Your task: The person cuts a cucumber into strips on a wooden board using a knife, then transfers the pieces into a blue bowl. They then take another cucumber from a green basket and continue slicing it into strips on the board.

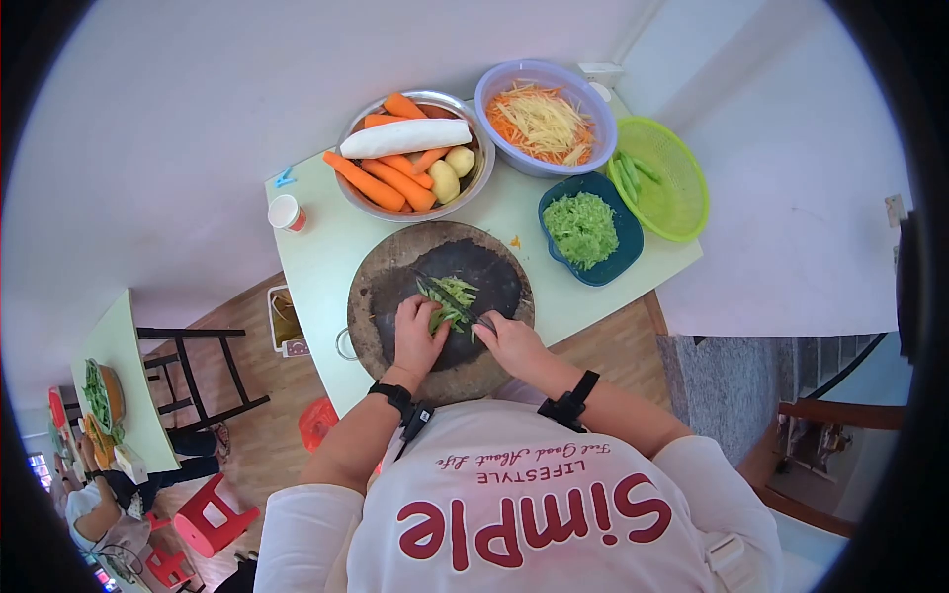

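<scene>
On a round chopping board (381,267) lies a small heap of green vegetable strips (455,294). My left hand (419,331) rests on the near left side of the heap, its fingers bent and pressed on the strips. A knife with a dark blade (440,290) crosses the heap diagonally. Its handle is in my right hand (507,341), which is closed round it at the right of the heap. Part of the blade is hidden among the strips.
Behind the board are a metal bowl (476,188) of carrots, potatoes and a white root, and a purple basin (603,128) of shreds. Rightward stand a teal container (600,275) of green shreds and a green basket (687,198). A paper cup (287,213) stands left; another person (94,509) is far left.
</scene>
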`<state>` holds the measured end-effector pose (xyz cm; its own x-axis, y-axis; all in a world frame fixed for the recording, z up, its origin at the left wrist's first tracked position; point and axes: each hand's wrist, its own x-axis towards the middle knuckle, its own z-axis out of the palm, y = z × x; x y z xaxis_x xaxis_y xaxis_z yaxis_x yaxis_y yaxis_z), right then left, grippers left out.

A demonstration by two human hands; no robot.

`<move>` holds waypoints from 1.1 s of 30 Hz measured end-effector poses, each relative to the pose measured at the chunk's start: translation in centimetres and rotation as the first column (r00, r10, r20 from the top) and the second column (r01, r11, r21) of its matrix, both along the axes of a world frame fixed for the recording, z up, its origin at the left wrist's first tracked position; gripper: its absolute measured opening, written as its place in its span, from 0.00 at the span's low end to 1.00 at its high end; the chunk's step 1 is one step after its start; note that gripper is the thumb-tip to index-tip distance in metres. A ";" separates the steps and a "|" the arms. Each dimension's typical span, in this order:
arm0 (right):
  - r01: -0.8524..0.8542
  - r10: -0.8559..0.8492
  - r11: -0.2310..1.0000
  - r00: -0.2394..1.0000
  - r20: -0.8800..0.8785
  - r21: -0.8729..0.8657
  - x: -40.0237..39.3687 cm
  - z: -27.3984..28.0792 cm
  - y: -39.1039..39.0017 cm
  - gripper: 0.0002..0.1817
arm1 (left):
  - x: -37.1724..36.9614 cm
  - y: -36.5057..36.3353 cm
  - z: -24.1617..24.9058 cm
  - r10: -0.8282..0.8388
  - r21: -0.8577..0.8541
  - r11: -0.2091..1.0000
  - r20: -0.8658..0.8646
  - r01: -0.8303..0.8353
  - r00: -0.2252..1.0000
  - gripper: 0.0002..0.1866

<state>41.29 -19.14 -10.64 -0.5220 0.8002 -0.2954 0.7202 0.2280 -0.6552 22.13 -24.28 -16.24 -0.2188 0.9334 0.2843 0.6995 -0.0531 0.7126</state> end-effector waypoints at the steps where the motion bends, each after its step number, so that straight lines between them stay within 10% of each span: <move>1: 0.010 -0.010 1.000 1.000 0.001 0.004 0.1 -0.2 0.0 0.23 | 0.0 -0.3 0.2 -0.046 0.024 0.999 -0.008 0.046 0.999 0.12; 33: 0.021 -0.024 0.997 0.999 0.041 0.071 0.2 0.4 0.3 0.22 | -1.0 -0.4 -1.3 -0.074 -0.053 0.996 -0.010 0.073 0.997 0.09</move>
